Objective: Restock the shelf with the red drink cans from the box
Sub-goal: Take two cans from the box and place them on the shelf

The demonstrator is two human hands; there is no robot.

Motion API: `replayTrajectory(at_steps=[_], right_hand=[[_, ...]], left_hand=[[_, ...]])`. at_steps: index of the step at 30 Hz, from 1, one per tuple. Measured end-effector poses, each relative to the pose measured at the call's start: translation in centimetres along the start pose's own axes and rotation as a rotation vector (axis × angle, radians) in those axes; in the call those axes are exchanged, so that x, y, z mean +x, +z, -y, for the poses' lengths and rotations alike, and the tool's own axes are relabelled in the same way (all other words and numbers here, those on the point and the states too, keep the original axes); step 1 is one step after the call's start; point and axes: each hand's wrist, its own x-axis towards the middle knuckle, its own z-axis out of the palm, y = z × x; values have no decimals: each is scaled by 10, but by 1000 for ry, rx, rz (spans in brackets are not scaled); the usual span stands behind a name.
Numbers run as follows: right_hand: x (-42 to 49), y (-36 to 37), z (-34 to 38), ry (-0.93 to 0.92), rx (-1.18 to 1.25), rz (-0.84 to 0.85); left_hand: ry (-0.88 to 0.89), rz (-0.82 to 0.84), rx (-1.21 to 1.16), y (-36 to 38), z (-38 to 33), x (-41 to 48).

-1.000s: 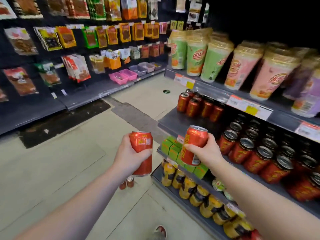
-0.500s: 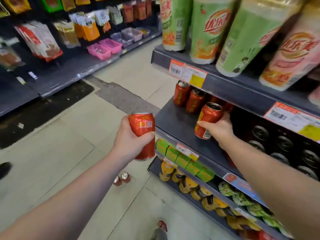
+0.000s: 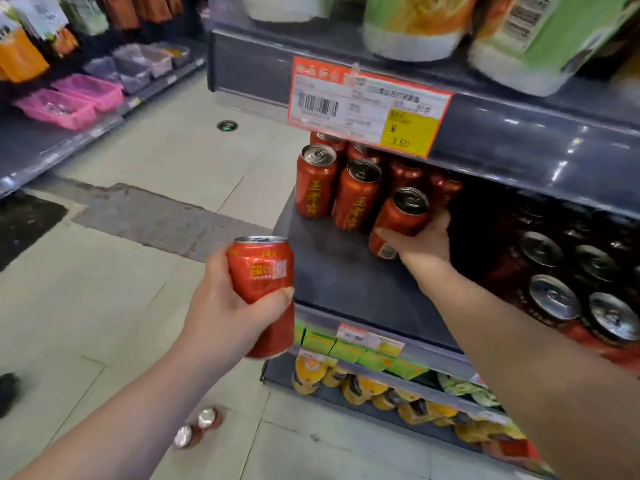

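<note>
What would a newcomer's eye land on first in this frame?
Two red cans: the left hand grips the near can out in the aisle, while the right hand holds the far can, tilted, at the grey shelf beside the standing cans. Above them hangs an orange-bordered price tag with a yellow patch.

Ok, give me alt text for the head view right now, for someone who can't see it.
The right hand grips a tilted red can at the dark shelf, beside a cluster of upright red cans. The left hand holds a second red can upright in front of the shelf, above the tiled floor.
</note>
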Motion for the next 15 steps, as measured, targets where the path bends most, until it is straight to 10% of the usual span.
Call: replayTrajectory(at_steps=[11,15], right_hand=[[22,-26,26,-336,-552,114],[30,-29,27,-345,-415,277]], left_hand=[[64,183,-79,20,17,38],[84,206,-82,27,27,43]])
